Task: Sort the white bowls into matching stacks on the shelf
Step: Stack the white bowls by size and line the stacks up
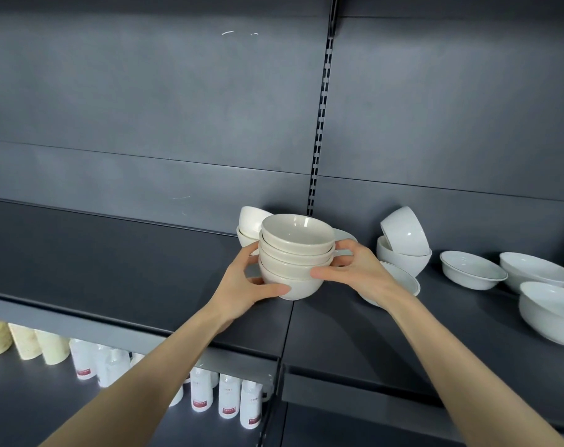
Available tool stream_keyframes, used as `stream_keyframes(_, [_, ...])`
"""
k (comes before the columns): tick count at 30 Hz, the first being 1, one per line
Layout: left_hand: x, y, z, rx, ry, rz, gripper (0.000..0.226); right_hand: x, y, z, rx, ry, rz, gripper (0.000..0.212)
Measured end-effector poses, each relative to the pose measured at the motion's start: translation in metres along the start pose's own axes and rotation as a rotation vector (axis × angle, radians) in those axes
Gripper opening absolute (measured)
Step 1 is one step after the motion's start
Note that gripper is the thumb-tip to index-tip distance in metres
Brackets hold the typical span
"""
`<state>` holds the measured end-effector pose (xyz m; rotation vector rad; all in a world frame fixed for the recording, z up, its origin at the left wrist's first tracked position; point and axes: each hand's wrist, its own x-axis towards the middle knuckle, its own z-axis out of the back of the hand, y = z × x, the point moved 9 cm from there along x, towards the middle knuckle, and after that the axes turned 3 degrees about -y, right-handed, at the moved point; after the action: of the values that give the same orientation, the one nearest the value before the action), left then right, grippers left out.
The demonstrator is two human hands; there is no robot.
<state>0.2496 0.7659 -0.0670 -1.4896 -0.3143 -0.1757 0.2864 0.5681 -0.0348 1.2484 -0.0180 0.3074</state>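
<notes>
A stack of several cream bowls [295, 256] sits at the middle of the dark shelf [119, 272]. My left hand [245, 282] grips its left side, thumb under the bottom bowl. My right hand [354, 269] grips its right side. Behind the stack on the left, a cream bowl lies tipped on another [250, 222]. To the right, a white bowl leans tilted in a second one [403, 243]. A shallow white bowl [403, 279] is partly hidden by my right wrist.
Three wide white bowls [472, 269] [532, 271] [551, 312] stand at the shelf's right end. On the lower shelf stand white bottles with red labels [229, 395] and cream cup stacks [25, 341]. A slotted upright [321, 124] divides the back panel.
</notes>
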Motion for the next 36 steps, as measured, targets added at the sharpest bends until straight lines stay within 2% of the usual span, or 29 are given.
stream_keyframes(3, [0.001,0.007,0.002,0.041,-0.012,0.058,0.088,-0.002,0.002,-0.004,0.015,0.005,-0.008,0.054])
stream_keyframes(7, [0.001,0.008,0.000,0.103,-0.003,0.078,0.063,-0.005,0.006,-0.006,0.037,0.038,0.002,0.043])
stream_keyframes(10, [0.001,0.005,0.000,0.118,-0.015,0.070,0.055,-0.005,0.005,-0.005,0.030,0.034,0.008,0.043])
stream_keyframes(16, [-0.003,0.003,0.000,0.152,-0.054,0.084,0.057,-0.003,-0.001,0.000,0.009,0.033,0.018,0.050])
stream_keyframes(28, [-0.020,-0.011,-0.016,0.151,-0.098,0.074,0.053,-0.015,0.002,0.016,0.008,0.042,0.021,0.049])
stream_keyframes(36, [-0.006,-0.045,-0.016,0.137,-0.153,0.002,0.059,-0.008,0.043,0.034,0.045,0.042,0.096,0.049])
